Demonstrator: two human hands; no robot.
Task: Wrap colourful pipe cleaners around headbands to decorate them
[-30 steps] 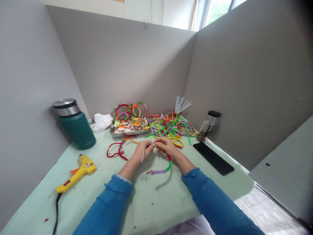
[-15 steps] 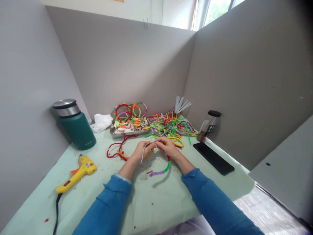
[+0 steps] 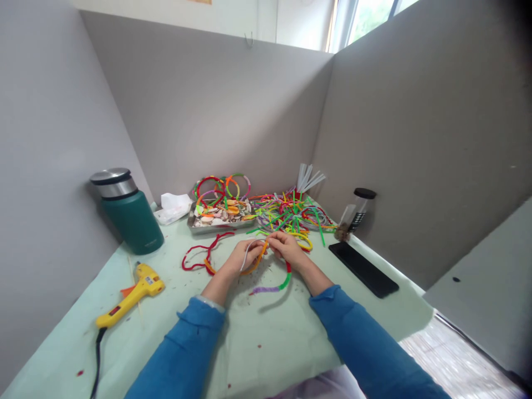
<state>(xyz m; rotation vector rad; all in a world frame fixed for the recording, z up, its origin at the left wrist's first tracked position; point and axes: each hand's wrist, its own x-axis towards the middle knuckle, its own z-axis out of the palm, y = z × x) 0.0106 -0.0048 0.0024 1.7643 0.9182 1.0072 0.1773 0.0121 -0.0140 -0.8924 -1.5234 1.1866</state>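
Both hands meet over the middle of the table, fingertips nearly touching. My left hand [image 3: 239, 257] is closed in a pinch on an orange pipe cleaner [image 3: 261, 255], whose tail curves down below the fingers. A thin whitish wire [image 3: 245, 258] arcs over that hand. My right hand [image 3: 290, 249] pinches the orange strand's upper end beside a curved, wrapped strip [image 3: 286, 281] banded red, green and purple, which hangs below the palm. The exact joint between the fingers is hidden. Left of my hands lies a loose, bent red pipe cleaner [image 3: 195, 247].
Behind the hands stand a metal tray [image 3: 220, 226] of shells with coloured rings and a heap of pipe cleaners [image 3: 291, 213]. A yellow glue gun [image 3: 131, 296] and a green bottle [image 3: 131, 213] are at left. At right are a black phone-like slab [image 3: 363, 269] and a black-lidded jar [image 3: 361, 208].
The orange pipe cleaner has been drawn up between my hands, so more of it shows. My right hand has shifted slightly right. The strip's purple end has risen a little.
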